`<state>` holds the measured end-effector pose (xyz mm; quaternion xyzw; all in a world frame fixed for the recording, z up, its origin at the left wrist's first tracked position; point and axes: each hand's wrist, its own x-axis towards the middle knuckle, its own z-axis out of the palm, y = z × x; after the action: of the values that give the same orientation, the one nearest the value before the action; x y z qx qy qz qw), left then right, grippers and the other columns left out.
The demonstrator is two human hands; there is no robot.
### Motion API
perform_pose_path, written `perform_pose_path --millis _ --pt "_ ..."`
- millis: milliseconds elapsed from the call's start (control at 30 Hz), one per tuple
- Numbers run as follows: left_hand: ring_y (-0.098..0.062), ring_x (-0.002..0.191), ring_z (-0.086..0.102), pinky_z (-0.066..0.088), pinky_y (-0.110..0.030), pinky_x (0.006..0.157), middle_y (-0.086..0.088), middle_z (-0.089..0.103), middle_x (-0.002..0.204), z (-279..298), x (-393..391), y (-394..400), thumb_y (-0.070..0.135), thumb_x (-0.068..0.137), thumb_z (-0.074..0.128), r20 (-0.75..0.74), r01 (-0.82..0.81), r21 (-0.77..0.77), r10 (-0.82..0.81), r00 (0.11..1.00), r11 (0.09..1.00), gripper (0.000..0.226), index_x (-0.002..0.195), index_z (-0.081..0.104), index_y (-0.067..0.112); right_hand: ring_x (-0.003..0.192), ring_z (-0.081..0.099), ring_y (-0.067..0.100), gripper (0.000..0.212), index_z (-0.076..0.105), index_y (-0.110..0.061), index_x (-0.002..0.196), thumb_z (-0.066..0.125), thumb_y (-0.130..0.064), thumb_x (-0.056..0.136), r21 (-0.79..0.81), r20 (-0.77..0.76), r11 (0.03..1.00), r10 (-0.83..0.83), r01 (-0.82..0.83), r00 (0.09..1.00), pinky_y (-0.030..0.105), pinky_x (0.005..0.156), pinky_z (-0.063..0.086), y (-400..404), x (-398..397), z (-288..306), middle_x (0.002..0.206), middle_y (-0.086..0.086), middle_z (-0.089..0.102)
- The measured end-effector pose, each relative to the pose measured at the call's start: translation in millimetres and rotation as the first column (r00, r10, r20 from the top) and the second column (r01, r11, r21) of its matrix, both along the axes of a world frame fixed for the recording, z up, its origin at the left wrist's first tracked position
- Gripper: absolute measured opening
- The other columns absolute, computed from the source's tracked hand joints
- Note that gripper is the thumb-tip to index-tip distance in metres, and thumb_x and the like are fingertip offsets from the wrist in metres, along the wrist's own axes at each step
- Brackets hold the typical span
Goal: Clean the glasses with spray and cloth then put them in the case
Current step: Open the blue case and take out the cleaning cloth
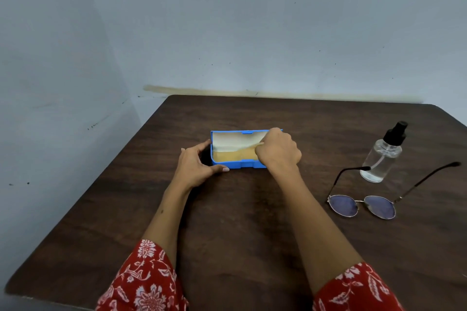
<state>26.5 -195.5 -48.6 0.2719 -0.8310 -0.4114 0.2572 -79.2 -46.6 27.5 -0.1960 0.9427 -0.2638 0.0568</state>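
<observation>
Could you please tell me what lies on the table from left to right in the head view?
Left hand → blue case → right hand → glasses; the spray bottle overlaps the glasses' span, so it is left out.

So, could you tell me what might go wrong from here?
1. The right hand reaches into the open case, seemingly at the cloth; a hard tug could shift the case, though the left hand steadies its end.
2. The bottle stands upright right behind the glasses, near one temple tip; reaching for either might knock the bottle over.
</observation>
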Motion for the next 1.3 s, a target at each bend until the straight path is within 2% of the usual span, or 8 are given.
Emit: perform_pose_path --millis 100,267,400,500,567,700,900,1300 --pt "-0.02 0.132 0.044 0.023 -0.051 0.115 -0.003 0.052 0.139 0 0 0 0.03 0.057 0.089 0.014 -0.008 0.0 0.008 1.0 1.0 0.095 0.139 0.044 0.015 0.095 0.06 0.029 0.022 0.063 -0.015 0.104 0.056 -0.01 0.084 -0.113 -0.051 0.993 0.016 -0.022 0.999 0.03 0.068 0.039 5 5 17 0.105 0.007 0.063" --pt "-0.021 0.135 0.04 0.02 -0.052 0.116 -0.003 0.048 0.143 3 4 4 0.037 0.05 0.091 0.067 -0.032 0.012 0.031 0.997 0.999 0.11 0.142 0.036 0.013 0.098 0.061 0.031 0.017 0.068 -0.017 0.101 0.058 -0.018 0.086 -0.218 -0.192 0.97 0.062 -0.105 0.979 0.031 0.067 0.039 20 20 49 0.104 0.007 0.067" --pt "-0.022 0.146 0.014 0.002 -0.046 0.12 0.007 0.035 0.151 16 11 22 0.054 0.051 0.085 0.039 -0.095 0.064 0.092 0.995 0.993 0.126 0.15 0.015 0.02 0.099 0.061 0.03 0.02 0.068 -0.017 0.1 0.066 -0.027 0.083 -0.248 -0.229 0.949 0.135 -0.193 0.964 0.031 0.07 0.041 43 32 74 0.103 0.006 0.067" --pt "-0.014 0.137 0.035 0.026 -0.038 0.116 0.001 0.041 0.147 42 21 60 0.049 0.061 0.075 -0.22 0.024 0.226 0.028 0.975 0.974 0.106 0.147 0.024 0.016 0.096 0.061 0.027 0.023 0.069 -0.016 0.095 0.072 -0.032 0.078 -0.223 -0.231 0.94 0.208 -0.26 0.95 0.03 0.068 0.041 64 47 84 0.098 0.005 0.068" --pt "-0.003 0.116 0.056 0.046 -0.022 0.097 -0.003 0.058 0.13 64 30 93 0.035 0.068 0.069 -0.356 0.238 0.272 -0.132 0.925 0.932 0.078 0.137 0.043 0.008 0.096 0.06 0.026 0.022 0.07 -0.019 0.091 0.073 -0.033 0.075 -0.215 -0.23 0.93 0.248 -0.298 0.941 0.03 0.069 0.042 77 58 86 0.098 0.004 0.068" --pt "0.005 0.074 0.065 0.047 -0.008 0.067 0.009 0.073 0.076 89 46 151 0.021 0.079 0.061 -0.487 0.487 0.276 -0.317 0.814 0.828 0.017 0.09 0.07 0.011 0.092 0.063 0.027 0.016 0.07 -0.023 0.087 0.073 -0.033 0.074 -0.224 -0.211 0.909 0.307 -0.351 0.928 0.034 0.081 0.051 105 75 86 0.093 0.004 0.068" --pt "-0.019 0.073 0.072 0.056 -0.022 0.066 -0.011 0.075 0.078 82 63 185 0.012 0.074 0.065 -0.522 0.558 0.462 -0.297 0.8 0.689 0.014 0.08 0.075 0.007 0.072 0.056 0.018 0.016 0.068 -0.025 0.069 0.077 -0.038 0.07 -0.269 -0.199 0.866 0.378 -0.422 0.904 0.028 0.065 0.042 143 76 86 0.058 -0.011 0.053" --pt "-0.029 0.093 0.071 0.056 -0.026 0.077 -0.015 0.073 0.099 55 85 222 0.022 0.081 0.068 -0.404 0.582 0.604 -0.421 0.812 0.544 0.022 0.098 0.074 0.01 0.048 0.053 0.007 0.014 0.073 -0.021 0.068 0.079 -0.034 0.07 -0.354 -0.177 0.88 0.268 -0.316 0.947 0.01 0.042 0.034 195 63 71 0.056 0.005 0.064"
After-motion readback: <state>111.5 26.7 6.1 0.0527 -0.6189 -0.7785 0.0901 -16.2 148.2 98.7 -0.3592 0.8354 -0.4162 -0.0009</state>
